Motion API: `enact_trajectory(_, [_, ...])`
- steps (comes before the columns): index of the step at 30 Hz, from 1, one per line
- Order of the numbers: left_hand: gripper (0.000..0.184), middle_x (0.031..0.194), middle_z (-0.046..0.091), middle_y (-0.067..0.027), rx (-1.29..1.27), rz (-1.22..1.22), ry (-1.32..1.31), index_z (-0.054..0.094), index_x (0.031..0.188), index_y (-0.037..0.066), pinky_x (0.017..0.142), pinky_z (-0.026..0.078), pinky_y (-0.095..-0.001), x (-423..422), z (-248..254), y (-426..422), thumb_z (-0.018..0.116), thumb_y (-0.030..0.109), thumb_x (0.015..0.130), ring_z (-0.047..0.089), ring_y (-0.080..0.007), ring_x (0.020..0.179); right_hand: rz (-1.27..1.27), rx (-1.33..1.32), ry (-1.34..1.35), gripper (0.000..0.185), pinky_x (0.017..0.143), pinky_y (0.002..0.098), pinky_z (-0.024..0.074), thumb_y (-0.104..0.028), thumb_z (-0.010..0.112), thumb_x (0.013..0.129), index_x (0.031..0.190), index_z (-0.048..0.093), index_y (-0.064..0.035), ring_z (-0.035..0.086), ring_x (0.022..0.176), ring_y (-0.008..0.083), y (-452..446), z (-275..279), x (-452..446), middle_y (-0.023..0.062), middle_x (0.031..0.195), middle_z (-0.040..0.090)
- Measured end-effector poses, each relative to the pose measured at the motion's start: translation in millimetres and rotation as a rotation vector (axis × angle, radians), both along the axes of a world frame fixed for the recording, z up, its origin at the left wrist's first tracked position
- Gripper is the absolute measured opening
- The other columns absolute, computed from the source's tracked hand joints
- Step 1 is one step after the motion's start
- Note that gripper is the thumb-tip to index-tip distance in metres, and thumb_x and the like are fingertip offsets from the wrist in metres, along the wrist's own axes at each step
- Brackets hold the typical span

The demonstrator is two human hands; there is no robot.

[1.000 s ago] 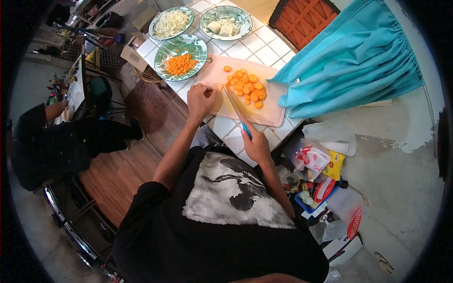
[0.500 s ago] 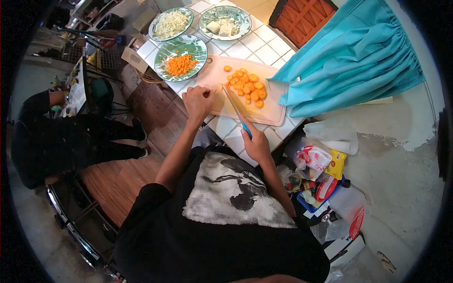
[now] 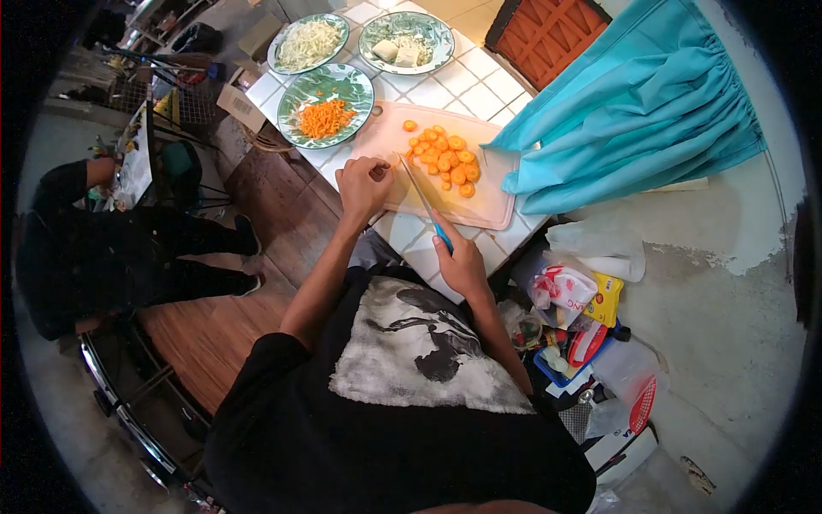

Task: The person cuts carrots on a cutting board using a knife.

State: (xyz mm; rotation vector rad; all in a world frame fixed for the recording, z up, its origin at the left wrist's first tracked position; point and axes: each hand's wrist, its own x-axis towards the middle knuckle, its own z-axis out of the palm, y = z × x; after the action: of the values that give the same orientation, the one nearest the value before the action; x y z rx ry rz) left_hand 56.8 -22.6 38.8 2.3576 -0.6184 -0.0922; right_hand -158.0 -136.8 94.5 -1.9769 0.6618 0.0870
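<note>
My right hand [image 3: 463,264] is wrapped round the blue handle of a knife [image 3: 419,190], whose blade points up and left over the pink cutting board [image 3: 490,211]. At the board's left edge, my left hand [image 3: 364,187] is closed with its fingertips pinched near the blade's tip. Whatever it pinches is too small to name. Several orange carrot slices [image 3: 445,159] lie in a cluster on the board, right of the blade. Beyond my left hand stands a green patterned plate [image 3: 353,84] with shredded carrot [image 3: 325,119] on it.
A plate of pale shreds [image 3: 310,44] and a plate with white blocks [image 3: 396,53] stand at the tiled table's far side. Turquoise cloth [image 3: 629,111] hangs at the right, above bags and containers [image 3: 569,287]. Another person [image 3: 94,257] stands at the left.
My hands and the knife have barely moved. The other person at the left has shifted, with both feet now apart and visible.
</note>
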Motion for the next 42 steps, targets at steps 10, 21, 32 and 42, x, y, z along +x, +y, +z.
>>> enact_trajectory(10, [0.016, 0.083, 0.072, -0.0086, -0.062, -0.149, -0.174, 0.080, 0.088, 0.009, 0.078, 0.051, -0.0392, 9, -3, 1, 0.079, 0.018, 0.075, 0.066, -0.0286, 0.082, 0.009, -0.052, -0.083, 0.052, 0.085, 0.0546, 0.0517, -0.023, 0.056, 0.101, 0.152, 0.048, -0.0257, 0.066, 0.099, 0.0484, 3, -13, -4, 0.0274, 0.109, 0.069])
enact_trajectory(21, [0.013, 0.082, 0.072, -0.0086, -0.196, -0.102, -0.167, 0.079, 0.084, 0.007, 0.078, 0.053, -0.0394, 5, -14, 4, 0.080, 0.013, 0.072, 0.067, -0.0284, 0.083, 0.091, -0.138, -0.079, 0.053, 0.080, 0.0540, 0.0522, -0.025, 0.056, 0.101, 0.153, 0.046, -0.0263, 0.067, 0.092, 0.0468, 2, -7, -5, 0.0265, 0.098, 0.070])
enact_trajectory(32, [0.012, 0.083, 0.072, -0.0076, -0.204, -0.065, -0.161, 0.079, 0.083, 0.007, 0.078, 0.051, -0.0395, 1, -12, 2, 0.079, 0.012, 0.072, 0.065, -0.0276, 0.085, 0.129, -0.198, -0.020, 0.053, 0.078, 0.0549, 0.0522, -0.026, 0.054, 0.101, 0.154, 0.045, -0.0268, 0.068, 0.088, 0.0450, 4, -3, -5, 0.0253, 0.089, 0.070])
enact_trajectory(42, [0.010, 0.082, 0.068, -0.0007, -0.192, -0.057, -0.107, 0.078, 0.080, 0.011, 0.082, 0.041, -0.0391, 1, -18, 3, 0.080, 0.017, 0.073, 0.061, -0.0226, 0.091, 0.142, -0.187, 0.054, 0.052, 0.073, 0.0559, 0.0507, -0.022, 0.051, 0.103, 0.154, 0.044, -0.0229, 0.067, 0.083, 0.0479, 15, 7, 0, 0.0279, 0.086, 0.068])
